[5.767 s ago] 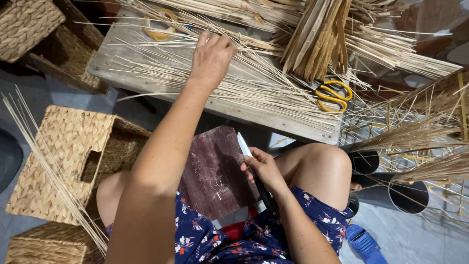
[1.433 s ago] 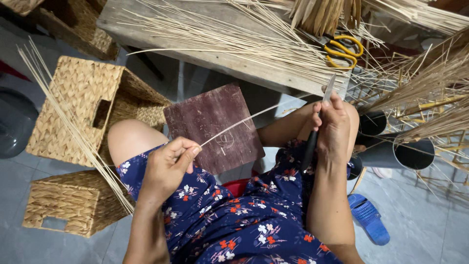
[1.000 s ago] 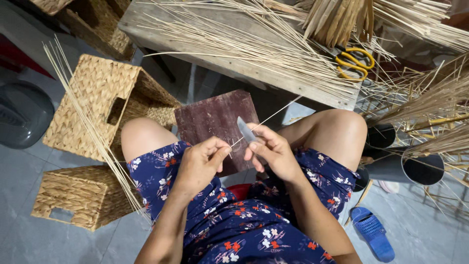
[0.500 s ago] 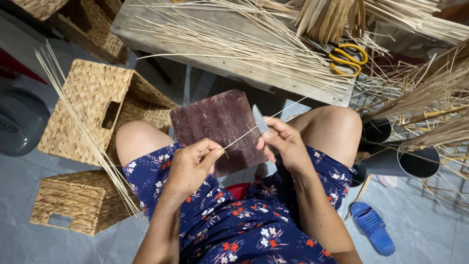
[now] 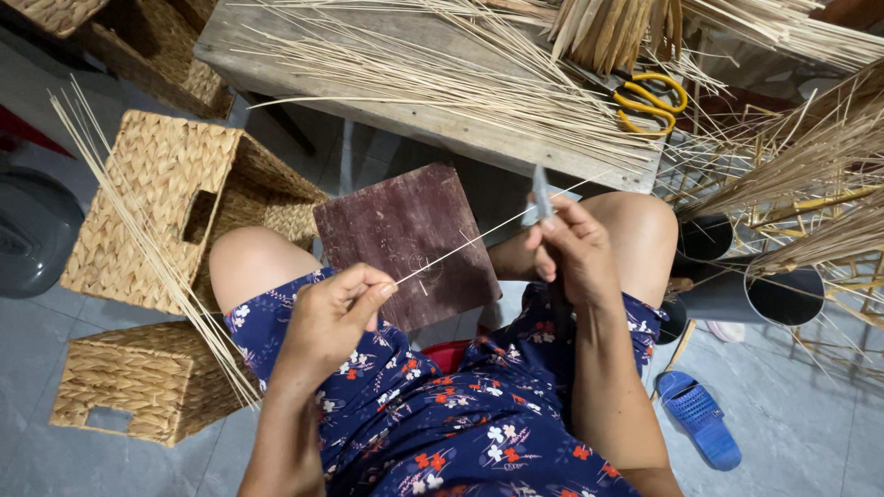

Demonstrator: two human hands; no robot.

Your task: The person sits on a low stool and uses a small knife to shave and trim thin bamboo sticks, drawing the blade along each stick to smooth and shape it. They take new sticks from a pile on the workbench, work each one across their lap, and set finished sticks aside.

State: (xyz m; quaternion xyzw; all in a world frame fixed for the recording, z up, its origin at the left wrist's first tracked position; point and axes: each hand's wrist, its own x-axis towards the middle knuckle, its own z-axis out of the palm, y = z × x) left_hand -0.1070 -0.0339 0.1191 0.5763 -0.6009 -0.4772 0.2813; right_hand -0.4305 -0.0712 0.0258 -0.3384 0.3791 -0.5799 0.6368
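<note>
My left hand (image 5: 336,308) pinches one end of a thin pale reed strip (image 5: 460,247) above my lap. The strip runs up and right to my right hand (image 5: 571,248), which grips a knife (image 5: 540,195) with its blade pointing up, pressed against the strip. A dark reddish-brown square board (image 5: 405,241) rests between my knees under the strip. I sit in a blue floral dress, both knees bare.
A wooden bench (image 5: 460,138) ahead carries many loose reed strips (image 5: 442,78) and yellow-handled scissors (image 5: 649,99). Woven baskets (image 5: 161,198) and a smaller one (image 5: 129,382) stand at left, with long reeds leaning on them. Black tubes (image 5: 783,294) holding reeds and a blue sandal (image 5: 700,428) lie at right.
My left hand left the bench with a strip and came to my lap. In the last second my right hand and knife slid right along the strip, away from my left hand.
</note>
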